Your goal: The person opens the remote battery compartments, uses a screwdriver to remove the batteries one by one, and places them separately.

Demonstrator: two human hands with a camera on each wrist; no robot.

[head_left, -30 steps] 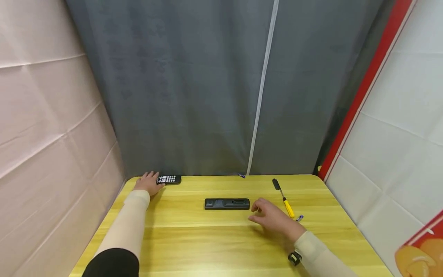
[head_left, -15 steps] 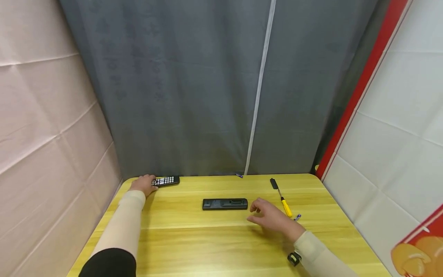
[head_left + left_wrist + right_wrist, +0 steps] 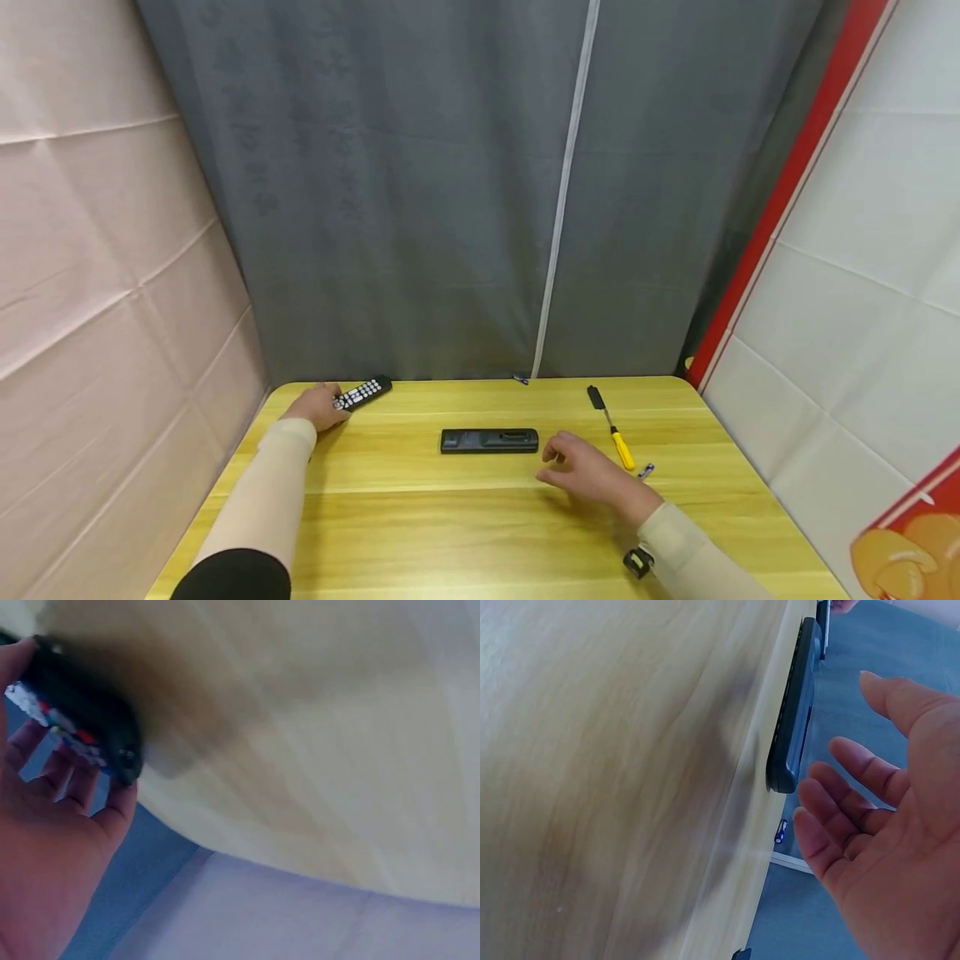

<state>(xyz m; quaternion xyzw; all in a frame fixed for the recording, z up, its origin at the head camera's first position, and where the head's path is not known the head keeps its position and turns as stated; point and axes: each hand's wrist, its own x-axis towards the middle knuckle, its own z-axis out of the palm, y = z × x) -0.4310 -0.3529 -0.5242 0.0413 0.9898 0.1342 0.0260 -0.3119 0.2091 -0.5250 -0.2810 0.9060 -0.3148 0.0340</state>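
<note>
My left hand (image 3: 315, 406) grips the near end of a black remote control (image 3: 363, 393) at the table's far left corner. In the left wrist view the thumb is on one edge of this remote (image 3: 90, 712) and the fingertips on the other, its coloured buttons facing the palm. A second black remote control (image 3: 489, 441) lies back up at mid table, a recess showing near its right end. Just right of it, my right hand (image 3: 588, 475) hovers with loosely bent fingers and nothing in them. The right wrist view shows those fingertips apart from the second remote (image 3: 795, 712).
A yellow-handled screwdriver (image 3: 622, 450) lies at the right, its tip by a small flat black piece (image 3: 596, 397). One small battery-like cylinder (image 3: 647, 472) sits behind the right wrist, another (image 3: 521, 380) at the table's back edge. A grey curtain (image 3: 420, 208) hangs behind.
My left hand has shifted from spread over the first remote's left end to gripping it. That remote has turned, its near end now angled toward me. The right hand keeps its place.
</note>
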